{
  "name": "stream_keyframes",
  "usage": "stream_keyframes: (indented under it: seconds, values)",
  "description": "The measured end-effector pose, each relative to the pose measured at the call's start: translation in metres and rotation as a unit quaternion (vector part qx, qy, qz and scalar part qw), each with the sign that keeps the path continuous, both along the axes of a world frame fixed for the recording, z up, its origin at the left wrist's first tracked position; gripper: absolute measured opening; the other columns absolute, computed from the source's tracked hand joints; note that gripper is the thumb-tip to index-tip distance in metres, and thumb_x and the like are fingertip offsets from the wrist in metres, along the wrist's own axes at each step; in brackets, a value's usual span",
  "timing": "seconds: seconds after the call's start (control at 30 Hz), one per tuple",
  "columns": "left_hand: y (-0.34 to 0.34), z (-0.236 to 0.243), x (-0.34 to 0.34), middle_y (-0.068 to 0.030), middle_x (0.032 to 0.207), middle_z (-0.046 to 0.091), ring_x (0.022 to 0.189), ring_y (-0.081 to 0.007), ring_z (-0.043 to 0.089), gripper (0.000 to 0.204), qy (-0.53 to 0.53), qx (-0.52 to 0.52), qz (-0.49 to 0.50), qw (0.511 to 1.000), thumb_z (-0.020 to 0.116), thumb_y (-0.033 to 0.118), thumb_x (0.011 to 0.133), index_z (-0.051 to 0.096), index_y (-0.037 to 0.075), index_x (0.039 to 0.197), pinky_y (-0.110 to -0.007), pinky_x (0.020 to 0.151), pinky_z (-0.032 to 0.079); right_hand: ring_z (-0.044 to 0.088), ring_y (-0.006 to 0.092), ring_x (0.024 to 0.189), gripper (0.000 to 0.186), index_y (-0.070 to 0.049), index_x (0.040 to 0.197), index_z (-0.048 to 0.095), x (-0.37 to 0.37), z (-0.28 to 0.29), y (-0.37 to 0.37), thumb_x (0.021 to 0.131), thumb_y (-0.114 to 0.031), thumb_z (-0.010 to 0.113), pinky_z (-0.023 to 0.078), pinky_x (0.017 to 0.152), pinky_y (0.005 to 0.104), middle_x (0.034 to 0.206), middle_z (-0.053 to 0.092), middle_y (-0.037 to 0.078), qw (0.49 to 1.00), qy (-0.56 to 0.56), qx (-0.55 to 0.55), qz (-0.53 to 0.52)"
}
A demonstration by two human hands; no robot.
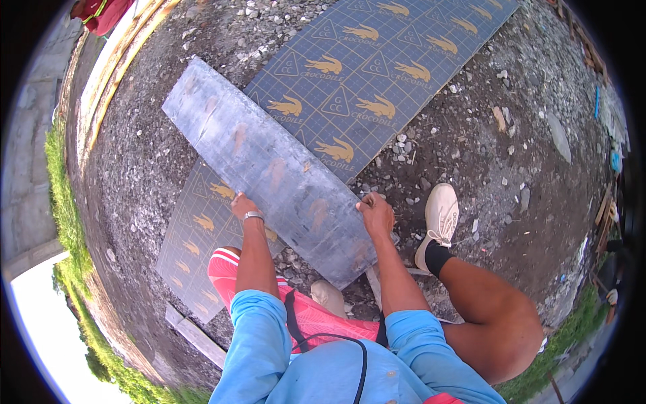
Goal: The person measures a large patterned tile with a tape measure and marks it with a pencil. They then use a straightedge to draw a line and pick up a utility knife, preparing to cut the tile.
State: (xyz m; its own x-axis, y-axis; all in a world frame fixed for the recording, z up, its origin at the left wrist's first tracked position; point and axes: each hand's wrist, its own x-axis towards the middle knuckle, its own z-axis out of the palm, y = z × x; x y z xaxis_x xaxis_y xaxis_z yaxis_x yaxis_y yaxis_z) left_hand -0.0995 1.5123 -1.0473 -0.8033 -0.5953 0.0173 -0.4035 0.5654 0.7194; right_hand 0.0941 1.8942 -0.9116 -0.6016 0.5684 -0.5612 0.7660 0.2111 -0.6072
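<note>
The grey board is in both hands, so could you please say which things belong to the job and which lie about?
Likely the job:
grey board, gripped by left hand and right hand
patterned sheet beneath it

Apparently lying about:
plank, lower left
blue strip, right

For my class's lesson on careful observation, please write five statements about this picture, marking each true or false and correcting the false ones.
1. The left hand and right hand both grip the worn grey board. True.
2. Both wrists are bare. False: a silver band circles the left one.
3. The worn grey board covers part of a patterned sheet. True.
4. The right foot is bare. False: it wears a pale shoe and black sock.
5. The ground is stony. True.
</note>
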Motion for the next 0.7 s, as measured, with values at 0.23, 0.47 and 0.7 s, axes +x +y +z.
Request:
stream_keyframes:
  seconds: [0.23, 0.47, 0.7]
  values:
    - [-0.030, -0.027, -0.009, -0.0161, 0.085, 0.078, 0.082, -0.0289, 0.078, 0.021, -0.167, -0.289, -0.129, 0.934, 0.057, 0.012, 0.097, 0.076, 0.005, 0.092, -0.040, 0.072, 0.059, 0.071, 0.0370, 0.086, 0.025, -0.011, 0.098, 0.074, 0.000, -0.002, -0.001, 0.084, -0.030, 0.083, 0.050, 0.077, 0.0500, 0.087, 0.076, 0.013, 1.000, 0.009, 0.007, 0.002]
    - [-0.038, -0.037, -0.015, -0.0115, 0.087, 0.080, 0.085, -0.0268, 0.080, 0.019, -0.230, -0.348, -0.155, 0.896, 0.058, 0.008, 0.095, 0.077, 0.009, 0.097, -0.038, 0.074, 0.061, 0.071, 0.0347, 0.087, 0.027, -0.009, 0.098, 0.074, -0.001, 0.000, 0.000, 0.082, -0.029, 0.082, 0.050, 0.078, 0.0472, 0.089, 0.076, 0.013, 1.000, -0.025, -0.008, 0.001]
    - [-0.034, -0.046, -0.010, -0.0069, 0.076, 0.072, 0.067, -0.0214, 0.066, 0.008, -0.057, 0.003, 0.029, 0.998, 0.075, 0.015, 0.094, 0.073, 0.009, 0.092, -0.038, 0.066, 0.051, 0.071, 0.0373, 0.089, 0.026, -0.010, 0.095, 0.074, -0.002, 0.003, 0.002, 0.083, -0.030, 0.082, 0.050, 0.078, 0.0497, 0.089, 0.076, 0.014, 1.000, -0.015, -0.007, 0.005]
